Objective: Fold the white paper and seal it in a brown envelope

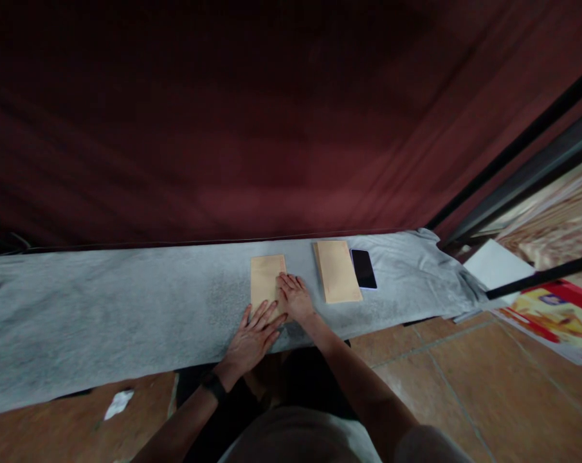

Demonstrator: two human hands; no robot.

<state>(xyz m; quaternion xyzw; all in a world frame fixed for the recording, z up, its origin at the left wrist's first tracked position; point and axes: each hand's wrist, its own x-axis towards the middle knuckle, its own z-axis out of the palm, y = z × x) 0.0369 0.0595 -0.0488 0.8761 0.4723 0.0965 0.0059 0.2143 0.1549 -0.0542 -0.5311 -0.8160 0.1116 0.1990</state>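
A tan paper envelope [266,275] lies flat on the grey cloth [141,308] in front of me. My left hand [254,334] rests on its lower left part with the fingers spread. Over the envelope's right edge lies my right hand [294,297], palm down, its fingers stretched out. Both hands cover the lower part of the envelope. To the right is a small stack of similar tan envelopes [339,273], slightly fanned at its left edge. Neither hand touches that stack.
A dark-screened phone [364,269] lies right of the stack. A dark red surface [271,161] rises behind the cloth. At the right are black bars, a white sheet [496,263] and a red-yellow box [561,315]. A white scrap [119,404] lies on the tiled floor.
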